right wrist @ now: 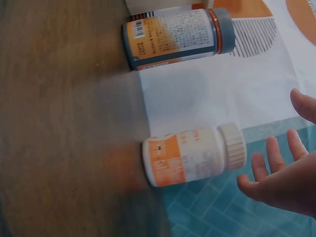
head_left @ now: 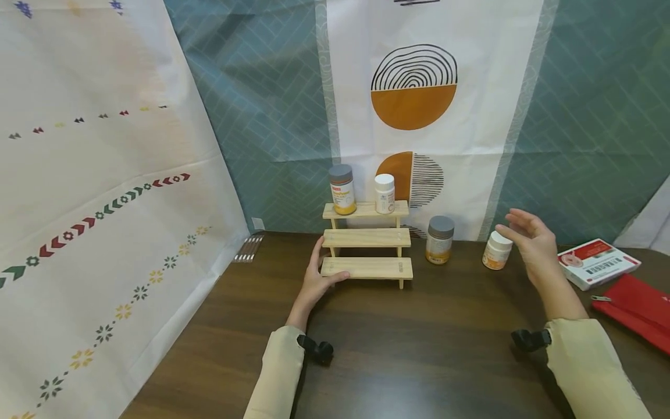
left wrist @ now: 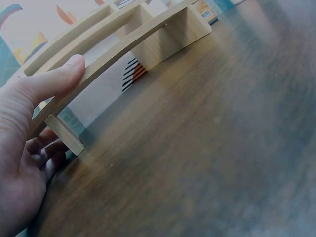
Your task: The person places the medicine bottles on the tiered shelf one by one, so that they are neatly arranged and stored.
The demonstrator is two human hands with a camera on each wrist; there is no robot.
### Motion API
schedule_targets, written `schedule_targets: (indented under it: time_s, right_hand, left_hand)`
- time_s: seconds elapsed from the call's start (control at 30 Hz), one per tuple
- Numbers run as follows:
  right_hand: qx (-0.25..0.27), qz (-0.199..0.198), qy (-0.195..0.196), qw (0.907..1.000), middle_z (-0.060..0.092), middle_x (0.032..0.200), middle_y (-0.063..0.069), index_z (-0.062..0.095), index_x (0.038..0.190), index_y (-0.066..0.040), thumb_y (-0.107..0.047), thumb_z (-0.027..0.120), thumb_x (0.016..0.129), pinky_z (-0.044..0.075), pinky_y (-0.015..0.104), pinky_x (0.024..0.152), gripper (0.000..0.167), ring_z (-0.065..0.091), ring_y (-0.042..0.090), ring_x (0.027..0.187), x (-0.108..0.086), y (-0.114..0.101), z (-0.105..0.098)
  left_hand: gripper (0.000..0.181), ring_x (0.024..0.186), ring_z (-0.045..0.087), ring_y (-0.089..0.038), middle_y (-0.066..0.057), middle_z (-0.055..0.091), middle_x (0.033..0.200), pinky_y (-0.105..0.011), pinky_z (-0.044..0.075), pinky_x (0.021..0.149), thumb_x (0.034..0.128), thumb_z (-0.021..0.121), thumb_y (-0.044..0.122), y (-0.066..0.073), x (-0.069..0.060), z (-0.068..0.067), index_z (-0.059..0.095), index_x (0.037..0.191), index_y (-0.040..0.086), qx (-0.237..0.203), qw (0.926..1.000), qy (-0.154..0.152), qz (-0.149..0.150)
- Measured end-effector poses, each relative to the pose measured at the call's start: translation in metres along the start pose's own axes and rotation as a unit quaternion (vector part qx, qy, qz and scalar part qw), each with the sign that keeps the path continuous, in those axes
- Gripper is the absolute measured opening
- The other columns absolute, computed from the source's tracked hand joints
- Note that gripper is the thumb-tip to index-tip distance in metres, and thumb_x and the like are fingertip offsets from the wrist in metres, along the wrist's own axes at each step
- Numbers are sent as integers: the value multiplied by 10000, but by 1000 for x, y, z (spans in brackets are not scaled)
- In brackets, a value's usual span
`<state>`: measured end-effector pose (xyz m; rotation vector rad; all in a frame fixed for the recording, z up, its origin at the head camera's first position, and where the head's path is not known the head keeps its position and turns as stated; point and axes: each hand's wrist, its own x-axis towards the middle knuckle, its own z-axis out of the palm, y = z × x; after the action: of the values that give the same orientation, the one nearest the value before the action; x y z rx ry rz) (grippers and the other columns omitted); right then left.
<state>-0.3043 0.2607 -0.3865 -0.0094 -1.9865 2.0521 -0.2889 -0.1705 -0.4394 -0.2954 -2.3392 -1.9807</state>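
Observation:
A three-step wooden stand (head_left: 366, 267) is held at its left end by my left hand (head_left: 316, 282). In the left wrist view the thumb of that hand (left wrist: 29, 113) lies over the lowest step (left wrist: 113, 52), with the fingers curled beneath and behind. The top step carries a grey-capped bottle (head_left: 342, 191) and a white bottle (head_left: 384, 195). My right hand (head_left: 536, 247), fingers spread and empty, is beside the cap of a white-and-orange bottle (head_left: 496, 251), with a gap visible in the right wrist view between the hand (right wrist: 281, 182) and the bottle (right wrist: 185, 158).
Between the stand and the white-and-orange bottle is another grey-capped bottle (head_left: 439, 241). A red-and-white box (head_left: 599, 265) and a red zip pouch (head_left: 635, 311) lie at the right. Thin metallic items (head_left: 248, 248) lie at the back left, near the hanging cloth (head_left: 277, 116).

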Motion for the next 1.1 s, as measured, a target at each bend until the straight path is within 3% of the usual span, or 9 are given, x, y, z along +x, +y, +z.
schedule_targets:
  time_s: [0.17,0.3,0.43,0.53,0.6,0.7,0.77,0.9,1.1]
  right_hand:
    - [-660,247,-95,9975,505,1113,-305,515,1318,-362,-259,686,919,363,69,988,447,357,157,1380,6,7,-1]
    - [-1117,354,-321,9926,461,1183,-268,382,1494,-242,-332,642,943,237,360,1209,615,288,244,1423,9,9,-2]
    - [-1268,474,-548,9893,425,1145,-261,286,1544,-148,-365,632,945,151,548,1207,725,254,308,1408,13,11,-3]
    - [-1344,655,-608,9869,442,1183,-197,242,1555,-108,-376,630,945,155,556,1203,771,253,323,1389,15,14,-4]
    - [-1397,768,-637,9852,463,1343,-11,217,1558,-91,-378,621,950,154,555,1203,784,239,345,1403,14,16,-3]
    - [-1472,923,-675,9825,263,1561,206,191,1560,-70,-376,605,960,141,564,1202,790,191,394,1449,12,21,-2]
    - [-1505,975,-691,9814,178,1598,237,187,1556,-51,-368,601,963,137,571,1200,789,174,421,1458,11,24,-2]
    - [-1538,970,-669,9810,247,1555,248,193,1542,-9,-349,608,961,160,577,1191,791,208,422,1440,9,28,-2]
    - [-1535,1000,-625,9811,237,1554,275,183,1542,-5,-360,610,958,178,585,1182,806,218,431,1428,9,30,-4]
  left_hand:
    - [1057,757,535,-137,-303,391,1455,-288,449,581,805,777,45,0,-1,0,92,1584,247,12,10000,50,12]
    - [1053,688,519,-132,-313,400,1443,-290,447,568,808,771,48,0,0,-1,87,1585,236,47,9999,73,57]
    - [1046,663,513,-128,-310,420,1417,-294,448,570,810,767,45,1,2,-1,88,1586,222,78,9999,84,89]
    - [1053,631,499,-128,-265,465,1375,-279,438,556,805,783,69,-11,8,-1,102,1581,271,152,9996,167,155]
    - [1058,646,504,-125,-236,478,1364,-271,437,558,800,794,90,-20,11,-1,109,1576,309,199,9994,226,188]
    - [1060,641,501,-120,-206,498,1348,-262,431,549,793,807,109,-30,13,-2,125,1564,360,236,9991,305,172]
    - [1059,641,501,-114,-205,497,1356,-263,430,550,798,803,106,-30,11,-3,118,1565,358,242,9992,282,127]
    - [1059,624,492,-105,-223,491,1374,-268,419,546,807,788,79,-28,11,-3,103,1570,347,216,9996,203,44]
    - [1049,644,510,-109,-308,451,1399,-287,448,566,815,760,35,-6,3,-1,73,1588,214,131,9999,-12,53]
